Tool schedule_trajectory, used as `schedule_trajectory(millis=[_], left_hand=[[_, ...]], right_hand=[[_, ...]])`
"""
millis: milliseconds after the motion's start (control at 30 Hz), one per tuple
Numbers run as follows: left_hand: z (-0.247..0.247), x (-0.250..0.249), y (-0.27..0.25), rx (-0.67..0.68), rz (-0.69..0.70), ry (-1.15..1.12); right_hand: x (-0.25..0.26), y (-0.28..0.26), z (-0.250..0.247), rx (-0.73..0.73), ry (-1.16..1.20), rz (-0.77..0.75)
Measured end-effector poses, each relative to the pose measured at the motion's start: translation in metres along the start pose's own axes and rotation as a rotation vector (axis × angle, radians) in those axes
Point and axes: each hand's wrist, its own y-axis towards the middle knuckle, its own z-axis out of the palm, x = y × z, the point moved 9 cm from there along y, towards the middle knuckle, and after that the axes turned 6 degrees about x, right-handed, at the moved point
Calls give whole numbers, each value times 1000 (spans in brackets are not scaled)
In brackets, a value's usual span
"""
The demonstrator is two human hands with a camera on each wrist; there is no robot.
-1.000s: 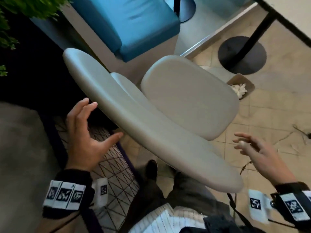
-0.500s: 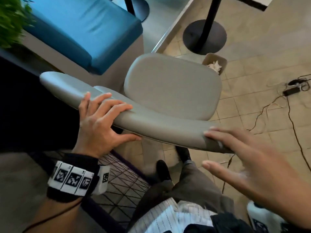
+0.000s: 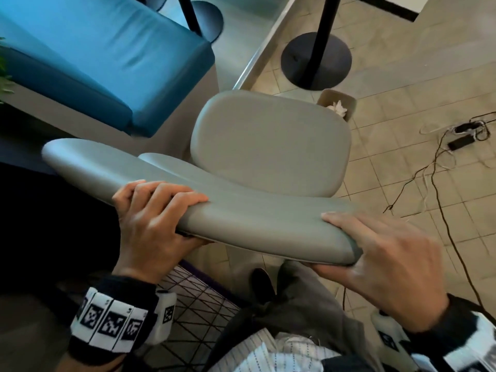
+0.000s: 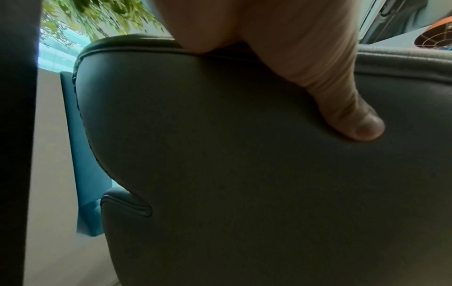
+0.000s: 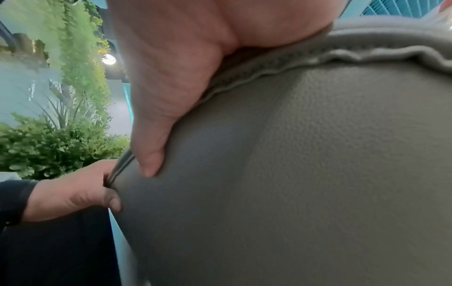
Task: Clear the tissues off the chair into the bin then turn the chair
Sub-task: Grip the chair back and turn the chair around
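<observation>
Both hands clamp the curved backrest of the grey padded leather chair [image 3: 268, 146] — left hand [image 3: 150, 218] and right hand [image 3: 381, 253] with fingers over its top, thumbs behind — while beyond the fingertips, on beige floor tiles [image 3: 402, 146], crumpled white tissues [image 3: 338, 108] sit inside the small tan bin [image 3: 349, 102].

Beige tiled floor [image 3: 389, 135]; blue cushioned bench [image 3: 107, 57]; black table pedestal [image 3: 316, 60]; cables [image 3: 440, 157]; foliage [image 5: 73, 81].
</observation>
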Motion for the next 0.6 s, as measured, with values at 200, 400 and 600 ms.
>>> schedule_trajectory(millis=[200, 400, 600], left_hand=[[10, 7, 36, -29, -18, 33], [19, 21, 84, -12, -10, 28], [34, 44, 147, 17, 35, 18]], right_hand=[[-15, 36, -17, -34, -9, 6], [-21, 75, -34, -81, 25, -9], [-29, 119, -52, -174, 27, -4]])
